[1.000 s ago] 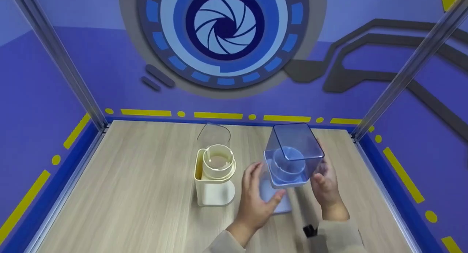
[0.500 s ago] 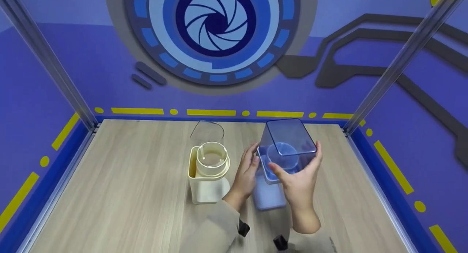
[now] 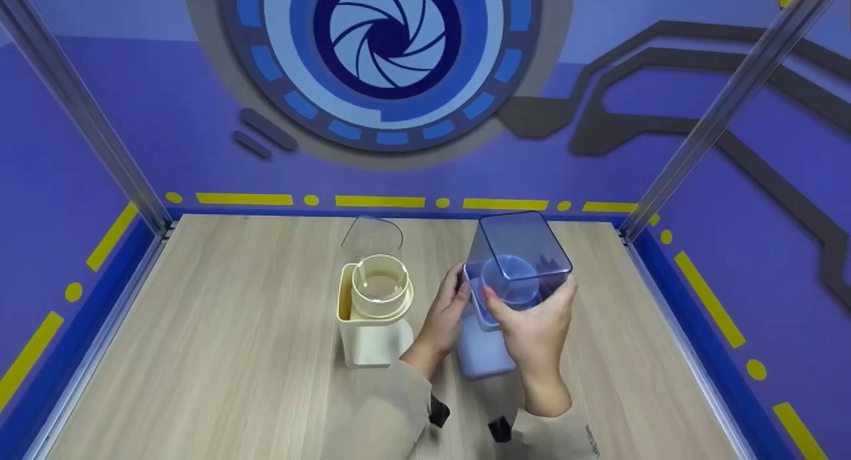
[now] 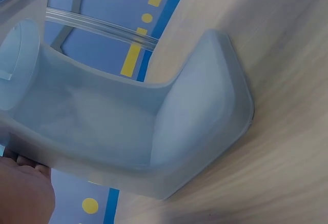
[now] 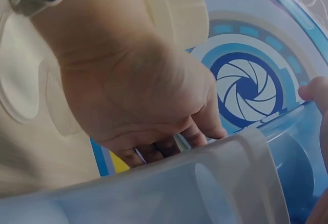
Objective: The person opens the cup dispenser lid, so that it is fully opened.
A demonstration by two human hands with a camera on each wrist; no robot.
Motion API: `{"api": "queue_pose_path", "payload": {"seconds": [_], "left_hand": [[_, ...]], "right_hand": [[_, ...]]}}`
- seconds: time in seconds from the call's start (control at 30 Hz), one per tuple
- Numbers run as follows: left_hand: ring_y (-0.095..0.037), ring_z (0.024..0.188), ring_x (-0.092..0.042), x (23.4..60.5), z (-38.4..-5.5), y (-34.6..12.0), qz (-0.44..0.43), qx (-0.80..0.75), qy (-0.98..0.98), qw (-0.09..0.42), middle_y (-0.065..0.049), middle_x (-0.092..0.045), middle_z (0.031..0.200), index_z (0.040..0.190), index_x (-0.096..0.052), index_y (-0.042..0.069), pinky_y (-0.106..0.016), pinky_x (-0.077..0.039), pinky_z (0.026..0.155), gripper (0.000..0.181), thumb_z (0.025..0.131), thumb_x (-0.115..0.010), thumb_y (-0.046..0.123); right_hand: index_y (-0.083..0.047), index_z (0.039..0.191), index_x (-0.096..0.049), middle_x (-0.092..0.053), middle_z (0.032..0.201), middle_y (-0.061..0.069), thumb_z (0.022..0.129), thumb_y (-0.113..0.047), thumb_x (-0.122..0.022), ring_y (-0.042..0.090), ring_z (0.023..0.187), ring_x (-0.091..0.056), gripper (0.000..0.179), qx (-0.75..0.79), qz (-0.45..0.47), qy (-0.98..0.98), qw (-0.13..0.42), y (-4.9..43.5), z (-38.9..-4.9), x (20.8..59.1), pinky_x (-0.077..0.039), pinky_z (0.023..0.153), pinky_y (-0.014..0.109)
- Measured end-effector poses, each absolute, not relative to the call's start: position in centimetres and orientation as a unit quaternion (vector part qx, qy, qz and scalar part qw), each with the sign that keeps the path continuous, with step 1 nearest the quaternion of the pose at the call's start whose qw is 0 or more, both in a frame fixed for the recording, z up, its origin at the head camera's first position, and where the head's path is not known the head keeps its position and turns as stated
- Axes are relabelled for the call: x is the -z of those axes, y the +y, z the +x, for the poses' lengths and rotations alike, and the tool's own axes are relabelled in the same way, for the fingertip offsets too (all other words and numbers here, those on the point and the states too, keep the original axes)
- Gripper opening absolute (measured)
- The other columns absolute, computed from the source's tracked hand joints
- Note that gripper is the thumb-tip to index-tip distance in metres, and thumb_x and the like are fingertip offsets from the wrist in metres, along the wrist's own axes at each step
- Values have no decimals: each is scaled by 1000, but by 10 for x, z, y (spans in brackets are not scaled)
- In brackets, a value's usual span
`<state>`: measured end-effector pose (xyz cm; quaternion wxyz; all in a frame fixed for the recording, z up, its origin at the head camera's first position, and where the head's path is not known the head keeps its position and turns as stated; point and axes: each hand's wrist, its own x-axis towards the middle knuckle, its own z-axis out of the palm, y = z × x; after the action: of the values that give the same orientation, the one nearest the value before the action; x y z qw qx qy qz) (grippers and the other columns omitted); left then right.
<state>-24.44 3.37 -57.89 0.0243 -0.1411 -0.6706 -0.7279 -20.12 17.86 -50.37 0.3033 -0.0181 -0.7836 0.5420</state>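
Note:
A blue C-shaped dispenser with a see-through square box on top stands before me. Inside the box shows a round blue ring. My left hand holds the dispenser's upper left side, its fingers bent behind the edge in the right wrist view. My right hand grips the upper part from the right, thumb over the front rim. Its other fingers are mostly hidden behind. The left wrist view shows the blue base at the wooden tabletop. To the left stands a cream dispenser with a round clear-walled cylinder on top.
A clear curved-edged cover shows behind the cream dispenser. The wooden table is bounded by blue printed walls and metal corner posts. Dark wrist devices hang under both sleeves.
My right hand has come from the right side round to the front, thumb onto the rim. The left hand has moved up along the left side. The view has shifted slightly.

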Motion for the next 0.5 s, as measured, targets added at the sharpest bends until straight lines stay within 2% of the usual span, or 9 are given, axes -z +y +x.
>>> {"api": "queue_pose_path", "payload": {"seconds": [0.2, 0.3, 0.4, 0.5], "left_hand": [[-44, 170, -36, 582, -241, 36, -124, 729, -673, 19, -29, -43, 176, 172, -33, -2, -57, -26, 142, 54, 122, -38, 20], [-43, 165, -43, 581, -239, 35, -121, 744, -657, 22, -30, -49, 170, 166, -40, -5, -50, -32, 140, 51, 121, -44, 16], [-30, 149, -57, 579, -237, 32, -114, 766, -632, 22, -30, -57, 157, 155, -49, -8, -34, -43, 130, 43, 117, -53, 10], [-20, 133, -61, 579, -235, 29, -106, 781, -615, 19, -29, -62, 144, 146, -53, -11, -23, -50, 117, 38, 113, -62, 7]], "right_hand": [[6, 161, -38, -58, 146, 28, 63, -19, -111, 40, 132, -62, 124, -539, 3, -785, 306, 186, -202, 507, -54, 113, 59], [5, 161, -36, -58, 148, 27, 65, -16, -110, 39, 134, -61, 123, -545, 16, -788, 287, 193, -203, 507, -53, 115, 59], [3, 162, -34, -57, 148, 24, 67, -13, -108, 35, 135, -60, 122, -557, 28, -790, 254, 201, -204, 507, -54, 115, 39], [2, 163, -32, -57, 147, 22, 68, -10, -106, 30, 133, -59, 121, -574, 47, -786, 225, 210, -205, 506, -52, 109, 19]]}}
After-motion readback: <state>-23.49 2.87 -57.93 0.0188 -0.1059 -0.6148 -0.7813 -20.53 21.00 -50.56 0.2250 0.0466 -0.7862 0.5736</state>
